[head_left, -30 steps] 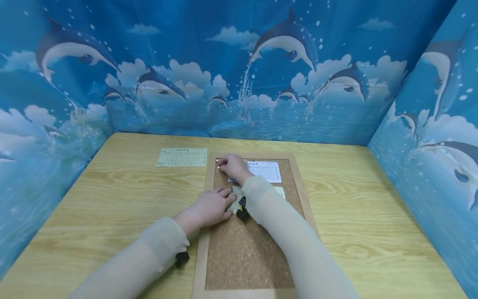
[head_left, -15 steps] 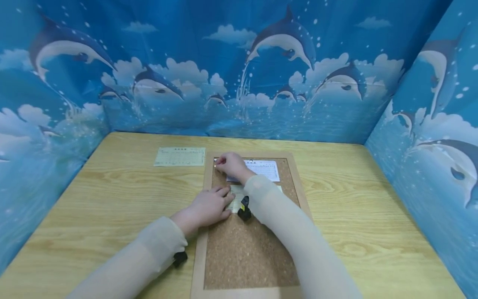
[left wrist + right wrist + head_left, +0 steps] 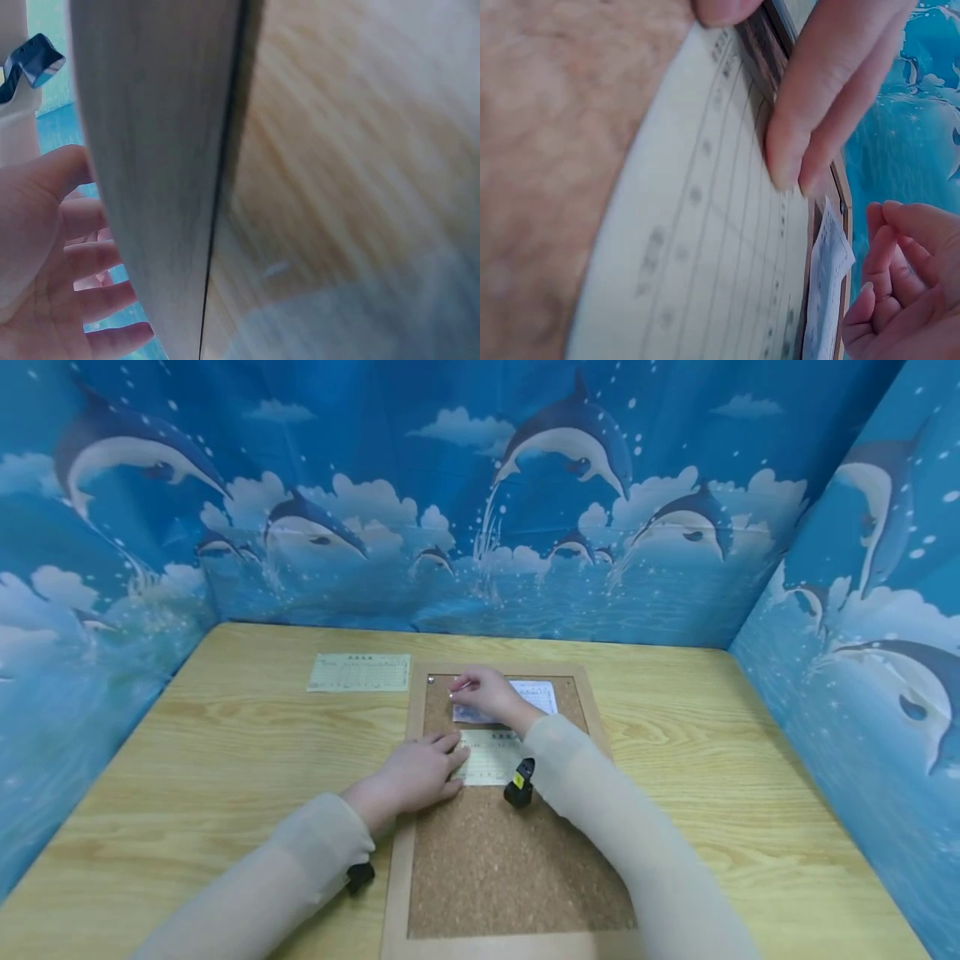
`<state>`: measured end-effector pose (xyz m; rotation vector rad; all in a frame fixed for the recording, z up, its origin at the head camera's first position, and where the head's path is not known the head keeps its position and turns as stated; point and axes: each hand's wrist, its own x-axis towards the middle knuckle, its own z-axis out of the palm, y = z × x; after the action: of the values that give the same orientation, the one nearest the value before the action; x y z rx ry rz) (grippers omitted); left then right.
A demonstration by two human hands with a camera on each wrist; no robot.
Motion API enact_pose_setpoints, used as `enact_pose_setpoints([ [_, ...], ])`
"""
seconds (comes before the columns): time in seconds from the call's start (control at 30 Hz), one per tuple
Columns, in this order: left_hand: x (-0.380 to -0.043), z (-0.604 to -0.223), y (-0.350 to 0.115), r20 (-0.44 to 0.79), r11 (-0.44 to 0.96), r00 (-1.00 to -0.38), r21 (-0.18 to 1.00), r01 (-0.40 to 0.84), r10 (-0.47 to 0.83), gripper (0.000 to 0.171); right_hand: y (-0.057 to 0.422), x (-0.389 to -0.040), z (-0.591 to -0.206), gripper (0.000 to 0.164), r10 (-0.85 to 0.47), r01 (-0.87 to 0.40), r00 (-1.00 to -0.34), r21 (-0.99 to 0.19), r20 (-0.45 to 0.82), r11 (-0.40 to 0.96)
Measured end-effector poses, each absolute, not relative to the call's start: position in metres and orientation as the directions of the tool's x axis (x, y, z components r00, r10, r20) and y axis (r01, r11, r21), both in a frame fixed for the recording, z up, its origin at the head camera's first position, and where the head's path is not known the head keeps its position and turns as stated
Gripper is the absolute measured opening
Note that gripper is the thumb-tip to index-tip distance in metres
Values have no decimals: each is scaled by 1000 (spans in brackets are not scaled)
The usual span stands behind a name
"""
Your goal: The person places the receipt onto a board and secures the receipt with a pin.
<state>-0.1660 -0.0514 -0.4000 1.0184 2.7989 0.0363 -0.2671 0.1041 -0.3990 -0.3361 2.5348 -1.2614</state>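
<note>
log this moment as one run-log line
left hand: touches lower slip; right hand: pinches small pin by white slip; third slip: on table beside corkboard

Worktop [image 3: 225, 743]: pale yellow wood grain
Framed corkboard [image 3: 517, 868]: flat, from the middle toward six o'clock
Printed slip [image 3: 358, 673]: pale green, beside the corkboard, between ten and eleven o'clock

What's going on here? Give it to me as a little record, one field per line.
Table: wooden
Board: framed corkboard, lying on the table
On the board: white slip near the top, pale yellow slip below
Beside the board: another yellow slip, to the left
Left hand: resting on the lower slip's left edge
Right hand: pinching what looks like a pin
Backdrop: dolphin curtain
</note>
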Motion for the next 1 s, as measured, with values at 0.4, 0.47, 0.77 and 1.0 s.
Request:
enact_pose_setpoints([
  [0.4, -165, -399, -51, -161, 776, -759, 92, 625, 631, 52, 139, -258, -398, 23, -297, -25, -933, -786, -204, 618],
  [0.47, -165, -398, -51, -158, 775, -759, 97, 624, 631, 52, 144, -255, -397, 23, -284, -6, -933, -780, -220, 626],
  [0.77, -164, -398, -51, -160, 779, -763, 107, 617, 626, 52, 163, -243, -399, 22, -243, 60, -934, -784, -263, 618],
  [1.0, -164, -399, -50, -168, 785, -767, 102, 611, 619, 53, 177, -238, -400, 23, -231, 71, -938, -795, -259, 602],
])
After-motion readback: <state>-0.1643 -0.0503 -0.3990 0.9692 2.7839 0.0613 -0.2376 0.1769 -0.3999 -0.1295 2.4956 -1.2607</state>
